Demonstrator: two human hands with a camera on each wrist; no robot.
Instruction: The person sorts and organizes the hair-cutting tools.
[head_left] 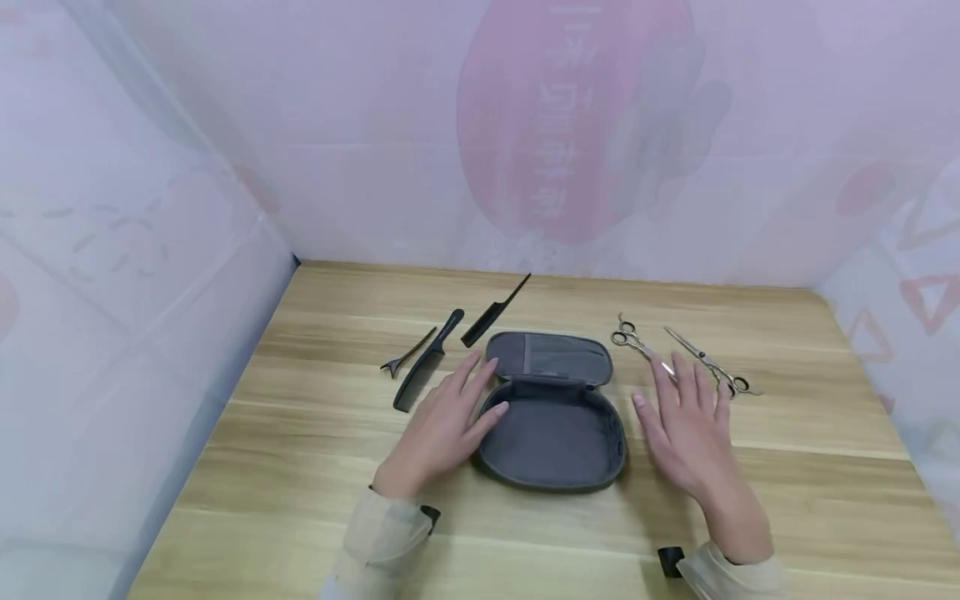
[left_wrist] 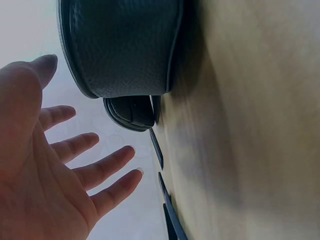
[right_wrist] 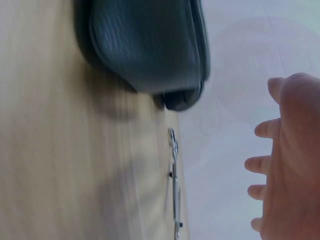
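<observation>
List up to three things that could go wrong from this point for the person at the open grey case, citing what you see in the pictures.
1. The right hand lies partly over one pair of scissors; its fingers could catch a blade tip.
2. The second scissors lie just beyond the fingertips and might be knocked away.
3. The left hand touches the rim of the case; a push could slide it, or shift the wide comb beside it.

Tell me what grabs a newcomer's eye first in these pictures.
An open grey case lies mid-table, lid folded back, with the left hand and right hand spread flat either side. Three black hair tools, among them a comb, lie to its left; two scissors to its right.
</observation>
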